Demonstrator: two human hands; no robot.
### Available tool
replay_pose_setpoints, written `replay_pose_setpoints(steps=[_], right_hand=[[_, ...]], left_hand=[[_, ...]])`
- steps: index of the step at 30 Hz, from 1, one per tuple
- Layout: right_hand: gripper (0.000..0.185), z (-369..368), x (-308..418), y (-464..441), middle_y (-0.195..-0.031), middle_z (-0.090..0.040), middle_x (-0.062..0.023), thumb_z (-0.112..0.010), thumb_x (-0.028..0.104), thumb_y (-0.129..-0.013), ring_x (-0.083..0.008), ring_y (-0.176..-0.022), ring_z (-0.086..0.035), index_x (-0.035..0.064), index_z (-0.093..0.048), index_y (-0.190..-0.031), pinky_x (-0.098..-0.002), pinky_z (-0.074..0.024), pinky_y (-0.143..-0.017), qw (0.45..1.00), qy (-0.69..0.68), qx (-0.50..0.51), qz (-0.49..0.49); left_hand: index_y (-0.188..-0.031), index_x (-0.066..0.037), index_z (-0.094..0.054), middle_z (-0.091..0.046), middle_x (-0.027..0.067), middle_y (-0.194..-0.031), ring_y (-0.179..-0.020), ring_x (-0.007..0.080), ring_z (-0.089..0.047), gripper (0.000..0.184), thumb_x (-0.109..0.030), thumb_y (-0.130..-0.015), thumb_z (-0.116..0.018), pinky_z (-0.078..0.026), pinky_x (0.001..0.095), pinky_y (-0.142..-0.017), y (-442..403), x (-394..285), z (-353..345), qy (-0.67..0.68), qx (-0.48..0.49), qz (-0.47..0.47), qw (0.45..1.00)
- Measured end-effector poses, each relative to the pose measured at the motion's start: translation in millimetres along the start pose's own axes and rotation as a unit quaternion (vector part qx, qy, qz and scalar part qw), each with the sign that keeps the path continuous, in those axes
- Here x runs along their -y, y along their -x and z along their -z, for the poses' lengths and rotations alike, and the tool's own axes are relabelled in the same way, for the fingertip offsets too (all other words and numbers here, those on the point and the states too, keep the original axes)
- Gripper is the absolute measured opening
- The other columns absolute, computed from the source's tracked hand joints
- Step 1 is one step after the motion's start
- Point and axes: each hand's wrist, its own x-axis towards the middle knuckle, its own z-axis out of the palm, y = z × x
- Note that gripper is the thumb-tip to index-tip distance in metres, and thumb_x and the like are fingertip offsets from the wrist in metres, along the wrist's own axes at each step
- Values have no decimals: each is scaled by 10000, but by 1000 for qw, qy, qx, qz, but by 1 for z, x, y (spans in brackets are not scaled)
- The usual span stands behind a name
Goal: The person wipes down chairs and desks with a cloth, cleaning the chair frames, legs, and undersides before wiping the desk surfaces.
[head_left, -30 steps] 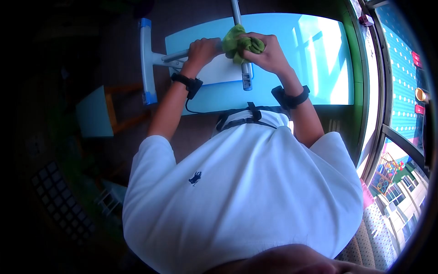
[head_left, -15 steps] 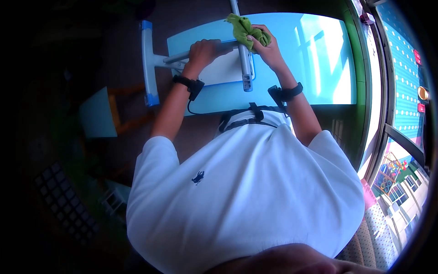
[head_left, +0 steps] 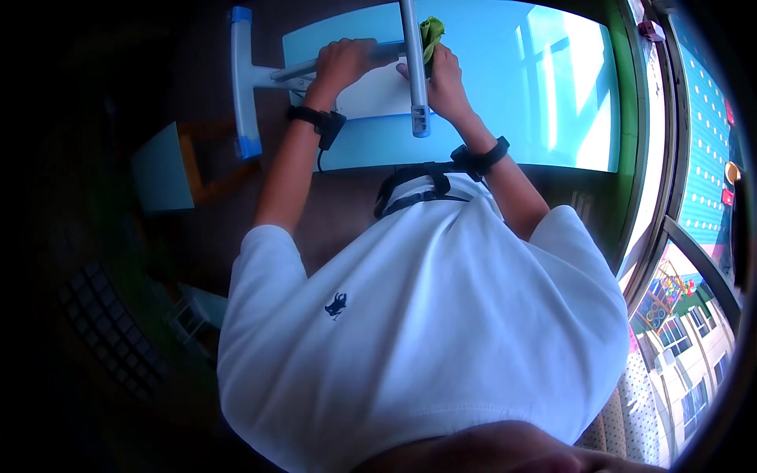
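A grey metal frame stands over the light-blue table, its long foot (head_left: 246, 94) with blue end caps on the left and an upright-looking bar (head_left: 415, 71) on the right. My left hand (head_left: 344, 65) is wrapped over the frame's crossbar, between the two. Just right of the bar, my right hand (head_left: 448, 85) is closed on a crumpled green cloth (head_left: 431, 33) and presses it along the bar's side. Part of the cloth and the thumb is hidden behind the bar. Below my hands lies a white panel (head_left: 371, 101) with a blue edge.
The light-blue tabletop (head_left: 489, 142) extends right, with bright sunlight patches. A small stool-like seat (head_left: 164, 167) with wooden legs stands at the left. A window (head_left: 670, 229) runs along the right side. The far left is dark.
My right hand has moved down and left with the cloth, which now sits beside and partly behind the bar. My left hand stays on the crossbar. The view has shifted slightly.
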Motion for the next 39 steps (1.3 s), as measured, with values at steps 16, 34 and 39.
replay_pose_setpoints(steps=[16,34,39], right_hand=[[670,28,-12,-31,-942,-667,-263,-640,368,-847,-399,-835,-676,-114,-397,-1245,-417,-546,-775,938,-12,326,-118],[390,-29,-87,12,-942,-665,-232,-562,234,-835,-335,-849,-671,-9,-566,-1140,-405,-541,-750,944,-45,261,-197],[426,-23,-81,21,-953,-660,-249,-594,269,-776,-423,-919,-638,22,-554,-1120,-465,-507,-841,959,-87,250,-105]], left_hand=[[-1066,-168,-699,-706,100,-935,-852,277,-673,546,-633,-795,-610,-510,395,-738,5,4,-11,4,-49,41,998],[-983,-153,-681,-655,114,-1031,-1021,336,-571,244,-322,-809,-661,-407,464,-879,19,18,-3,65,-110,34,991],[-931,-139,-689,-674,123,-959,-950,341,-607,242,-327,-779,-685,-441,475,-827,9,30,-26,29,-173,33,984]])
